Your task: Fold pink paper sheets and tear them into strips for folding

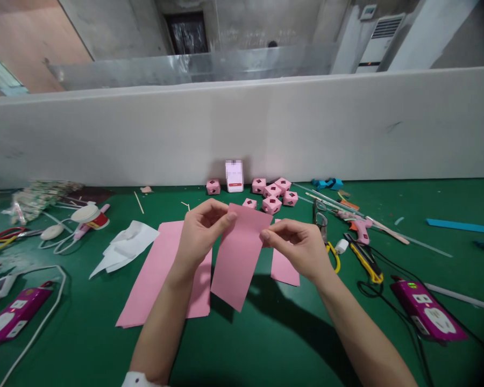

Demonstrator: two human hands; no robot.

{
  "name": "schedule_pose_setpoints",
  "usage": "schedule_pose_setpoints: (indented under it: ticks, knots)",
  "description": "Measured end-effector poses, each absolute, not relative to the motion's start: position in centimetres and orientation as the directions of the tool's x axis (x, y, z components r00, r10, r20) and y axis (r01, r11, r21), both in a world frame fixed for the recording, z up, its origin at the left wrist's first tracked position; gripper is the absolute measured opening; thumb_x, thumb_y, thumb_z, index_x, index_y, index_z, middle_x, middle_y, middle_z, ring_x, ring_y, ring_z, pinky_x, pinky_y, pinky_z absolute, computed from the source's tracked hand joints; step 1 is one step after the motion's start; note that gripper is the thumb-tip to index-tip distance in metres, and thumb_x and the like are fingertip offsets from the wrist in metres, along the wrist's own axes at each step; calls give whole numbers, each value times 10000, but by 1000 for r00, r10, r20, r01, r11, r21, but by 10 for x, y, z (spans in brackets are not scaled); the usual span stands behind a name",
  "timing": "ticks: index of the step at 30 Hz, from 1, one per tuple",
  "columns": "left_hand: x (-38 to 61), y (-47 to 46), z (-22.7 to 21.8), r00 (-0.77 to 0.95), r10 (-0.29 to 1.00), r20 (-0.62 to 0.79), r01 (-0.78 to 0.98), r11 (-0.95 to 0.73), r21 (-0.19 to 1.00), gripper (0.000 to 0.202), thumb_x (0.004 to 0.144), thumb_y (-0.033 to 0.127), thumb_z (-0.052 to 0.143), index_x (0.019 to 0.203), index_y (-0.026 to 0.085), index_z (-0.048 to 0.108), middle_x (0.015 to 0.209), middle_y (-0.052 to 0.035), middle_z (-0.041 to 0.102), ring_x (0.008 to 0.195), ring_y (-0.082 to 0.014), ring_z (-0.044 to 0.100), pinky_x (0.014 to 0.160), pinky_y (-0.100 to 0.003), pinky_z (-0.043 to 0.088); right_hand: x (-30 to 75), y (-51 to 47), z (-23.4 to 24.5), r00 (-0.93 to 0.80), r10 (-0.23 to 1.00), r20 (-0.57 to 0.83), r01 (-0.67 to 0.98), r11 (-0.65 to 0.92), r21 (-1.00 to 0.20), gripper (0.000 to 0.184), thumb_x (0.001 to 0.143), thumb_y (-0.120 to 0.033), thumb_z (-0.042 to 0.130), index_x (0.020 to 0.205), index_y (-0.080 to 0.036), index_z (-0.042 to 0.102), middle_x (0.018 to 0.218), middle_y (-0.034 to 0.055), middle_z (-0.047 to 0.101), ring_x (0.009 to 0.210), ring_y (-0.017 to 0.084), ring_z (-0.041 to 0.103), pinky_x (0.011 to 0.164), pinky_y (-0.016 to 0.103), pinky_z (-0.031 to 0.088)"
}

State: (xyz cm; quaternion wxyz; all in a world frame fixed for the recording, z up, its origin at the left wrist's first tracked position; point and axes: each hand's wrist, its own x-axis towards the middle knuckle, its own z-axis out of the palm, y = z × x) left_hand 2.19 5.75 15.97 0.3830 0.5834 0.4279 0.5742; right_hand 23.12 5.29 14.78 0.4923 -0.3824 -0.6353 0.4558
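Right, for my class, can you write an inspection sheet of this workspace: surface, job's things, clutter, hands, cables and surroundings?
Surface: green tabletop, scraps and sticks lying about.
Job's things: pink sheet held up; stack of larger pink paper to its left, card to its right; pink blocks further back.
Clutter: scissors, cup and white paper on the left; glue gun and cutter on the right.
Hands: left hand and right hand both pinch the sheet near its far end.
Cables: white cable near the left power strip; black cables near the right one.
Surroundings: pale partition behind; phone propped up before it.
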Motion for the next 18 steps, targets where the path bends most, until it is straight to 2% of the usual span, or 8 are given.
schedule_pose_setpoints:
  ticks: [6, 9, 13, 18]
  knots:
    - [23, 60, 157, -60, 920, 387, 70, -383, 921, 269, 803, 366, 769, 689, 182, 608, 620, 26, 540, 584, -99, 493, 563, -229, 406, 229, 52, 146, -248, 940, 236, 68, 259, -963, 221, 801, -414, 752, 774, -196, 736, 740, 40, 749, 698, 189, 723, 687, 301, 613]
    - [22, 62, 156, -40, 927, 372, 84, -368, 926, 249, 817, 371, 754, 723, 183, 622, 654, 20, 558, 611, -101, 510, 574, -219, 417, 230, 53, 145, -250, 940, 233, 72, 258, -964, 226, 803, -420, 750, 773, -196, 736, 741, 39, 749, 699, 187, 721, 693, 299, 611]
    - [22, 62, 157, -63, 924, 377, 90, -371, 924, 188, 825, 363, 747, 835, 195, 662, 799, -2, 631, 714, -116, 580, 640, -212, 470, 231, 54, 145, -247, 940, 235, 61, 257, -964, 205, 807, -399, 750, 780, -197, 737, 752, 36, 749, 702, 180, 720, 687, 284, 604]
    - [23, 62, 155, -78, 895, 439, 106, -431, 896, 145, 850, 327, 721, 825, 198, 660, 764, 6, 623, 688, -114, 564, 637, -217, 470, 232, 54, 147, -257, 935, 242, 81, 270, -959, 211, 808, -404, 745, 777, -195, 738, 745, 36, 748, 698, 183, 718, 683, 290, 600]
